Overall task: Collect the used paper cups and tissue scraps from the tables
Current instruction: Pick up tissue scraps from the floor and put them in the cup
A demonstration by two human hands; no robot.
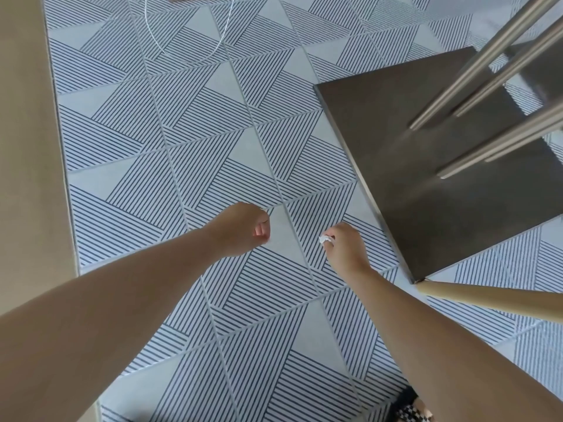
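We're looking straight down at a grey-and-white tiled floor (189, 123) patterned with striped triangles, and both bare arms reach out low over it. The right hand (344, 248) has the prize: a small crumpled white tissue scrap (325, 239), pinched at the fingertips and poking out on the side that faces the other hand. We can't tell whether the scrap touches the tiles or is held just clear of them. The left hand (243, 229) sits near it, apart from the scrap, fingers curled in towards the palm in a loose fist, and we see nothing in its grip.

Just beside the right hand, on the outer side, lies a dark square metal base plate (396, 141), flat on the floor. Four brushed steel tubes (487, 65) rise from it towards us at a slant, out of frame at the upper right. A pale round wooden leg (493, 300) comes in from the right edge, its tip meeting the plate's near corner.

Along the left edge runs a plain beige panel (27, 132), standing against the tiles. Up at the top, well away from the hands, a thin white cable (195, 60) hangs in a loop over the floor. Down at the bottom edge, a black-and-white checked shoe (411, 412) peeks out from under the right forearm
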